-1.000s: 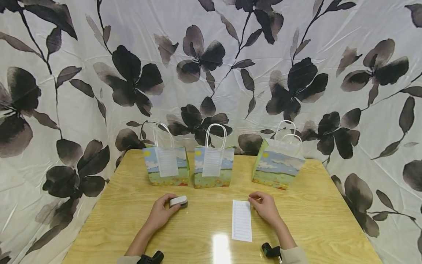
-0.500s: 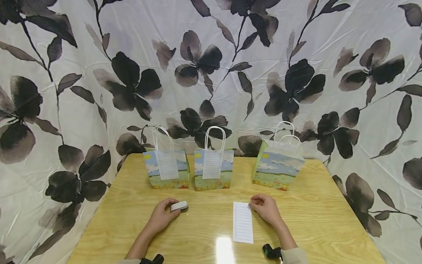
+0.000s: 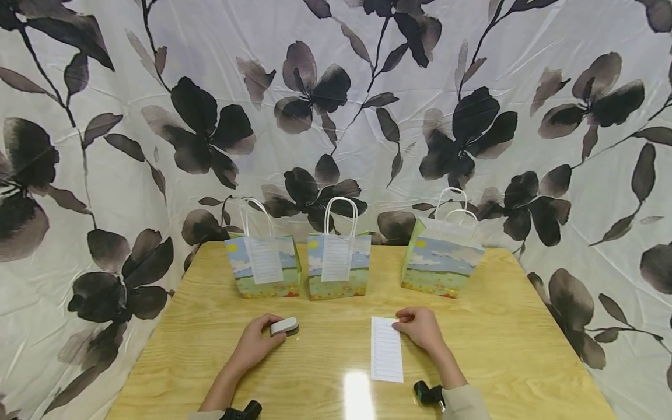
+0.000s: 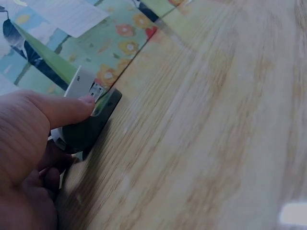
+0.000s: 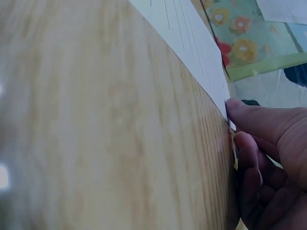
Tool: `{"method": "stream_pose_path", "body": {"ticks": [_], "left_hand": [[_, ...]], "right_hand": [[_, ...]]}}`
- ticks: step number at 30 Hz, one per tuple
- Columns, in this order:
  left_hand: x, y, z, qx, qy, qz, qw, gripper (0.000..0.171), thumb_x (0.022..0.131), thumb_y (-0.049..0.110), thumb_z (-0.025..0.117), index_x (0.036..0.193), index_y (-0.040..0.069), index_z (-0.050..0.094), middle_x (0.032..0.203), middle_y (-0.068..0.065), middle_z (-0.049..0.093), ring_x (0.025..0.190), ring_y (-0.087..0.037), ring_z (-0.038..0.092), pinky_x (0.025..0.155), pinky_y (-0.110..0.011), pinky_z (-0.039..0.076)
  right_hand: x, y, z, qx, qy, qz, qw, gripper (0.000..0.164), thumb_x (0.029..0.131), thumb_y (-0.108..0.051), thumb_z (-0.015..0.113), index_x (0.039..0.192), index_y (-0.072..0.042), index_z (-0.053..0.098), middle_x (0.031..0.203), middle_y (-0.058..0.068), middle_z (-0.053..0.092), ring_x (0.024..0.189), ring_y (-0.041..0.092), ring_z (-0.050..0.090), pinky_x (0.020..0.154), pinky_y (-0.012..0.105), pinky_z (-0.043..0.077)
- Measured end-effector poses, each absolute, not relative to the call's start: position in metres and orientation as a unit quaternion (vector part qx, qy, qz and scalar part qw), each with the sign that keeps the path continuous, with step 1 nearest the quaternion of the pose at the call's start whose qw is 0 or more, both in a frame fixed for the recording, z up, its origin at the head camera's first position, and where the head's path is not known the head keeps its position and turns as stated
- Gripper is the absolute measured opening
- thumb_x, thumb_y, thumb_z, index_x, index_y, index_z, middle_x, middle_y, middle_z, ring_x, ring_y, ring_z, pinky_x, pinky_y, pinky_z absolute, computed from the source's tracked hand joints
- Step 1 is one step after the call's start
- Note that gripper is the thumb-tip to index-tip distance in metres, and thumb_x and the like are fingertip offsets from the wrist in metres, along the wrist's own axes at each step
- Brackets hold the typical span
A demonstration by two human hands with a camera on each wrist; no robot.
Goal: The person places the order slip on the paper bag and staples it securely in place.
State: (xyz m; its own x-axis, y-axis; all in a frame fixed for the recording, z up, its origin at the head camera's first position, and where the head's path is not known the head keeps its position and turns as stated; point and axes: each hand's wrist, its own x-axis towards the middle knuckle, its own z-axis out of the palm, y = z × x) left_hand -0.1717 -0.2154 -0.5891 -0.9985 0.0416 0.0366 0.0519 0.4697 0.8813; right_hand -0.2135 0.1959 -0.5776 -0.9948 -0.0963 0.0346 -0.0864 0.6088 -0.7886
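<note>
We see L hand (image 3: 258, 339) clamped on the stapler (image 3: 284, 326), its end jutting past the thumb, & R hand (image 3: 423, 331) pinching the lined slip (image 3: 386, 353) by its far R corner, rest lying on table (image 3: 315, 373) to that hand's L.

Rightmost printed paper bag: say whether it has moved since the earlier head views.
No: relative to the wooden table's far edge, the rightmost printed paper bag hasn't shifted.
</note>
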Motion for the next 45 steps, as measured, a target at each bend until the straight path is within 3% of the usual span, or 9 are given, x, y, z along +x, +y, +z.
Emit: {"method": "stream_pose_path", "body": {"ticks": [12, 19, 27, 35, 45], "left_hand": [[-0.175, -0.221, -0.589, -0.031, -0.861, -0.507, -0.006, 0.028, 0.082, 0.012, 0.080, 0.107, 0.012, 0.068, 0.103, 0.001, 0.065, 0.100, -0.019, 0.059, 0.088, -0.044, 0.044], [-0.174, -0.220, -0.590, -0.031, -0.862, -0.506, 0.005, 0.027, 0.081, 0.011, 0.080, 0.105, 0.010, 0.070, 0.103, 0.001, 0.067, 0.099, -0.018, 0.061, 0.087, -0.040, 0.047], [-0.175, -0.218, -0.591, -0.031, -0.866, -0.500, 0.008, 0.027, 0.081, 0.013, 0.081, 0.105, 0.011, 0.070, 0.103, 0.001, 0.067, 0.099, -0.018, 0.061, 0.085, -0.040, 0.048], [-0.173, -0.218, -0.588, -0.015, -0.862, -0.507, -0.008, 0.028, 0.082, 0.011, 0.080, 0.107, 0.011, 0.069, 0.105, 0.001, 0.066, 0.100, -0.017, 0.060, 0.087, -0.041, 0.047], [-0.171, -0.216, -0.588, -0.018, -0.864, -0.504, 0.001, 0.028, 0.081, 0.012, 0.080, 0.107, 0.010, 0.069, 0.105, 0.000, 0.066, 0.100, -0.018, 0.061, 0.086, -0.040, 0.047]], "right_hand": [[-0.212, 0.192, -0.576, -0.054, 0.907, -0.417, 0.001, 0.008, 0.079, -0.011, 0.081, 0.076, -0.012, 0.074, 0.069, -0.005, 0.064, 0.063, 0.012, 0.058, 0.062, 0.033, 0.049], [-0.213, 0.191, -0.573, -0.043, 0.908, -0.418, 0.001, 0.010, 0.079, -0.011, 0.081, 0.085, -0.009, 0.074, 0.075, -0.004, 0.064, 0.070, 0.012, 0.059, 0.065, 0.034, 0.050], [-0.218, 0.193, -0.568, -0.054, 0.913, -0.402, 0.026, 0.007, 0.085, -0.012, 0.076, 0.079, -0.012, 0.072, 0.070, -0.005, 0.062, 0.063, 0.011, 0.055, 0.062, 0.033, 0.047], [-0.219, 0.203, -0.565, -0.052, 0.864, -0.498, 0.058, 0.002, 0.090, -0.001, 0.067, 0.090, 0.000, 0.064, 0.070, 0.008, 0.062, 0.056, 0.022, 0.059, 0.051, 0.032, 0.049], [-0.219, 0.231, -0.539, -0.045, 0.886, -0.460, -0.031, 0.005, 0.086, -0.016, 0.076, 0.088, -0.011, 0.076, 0.083, -0.001, 0.068, 0.072, 0.017, 0.059, 0.059, 0.030, 0.048]]}}
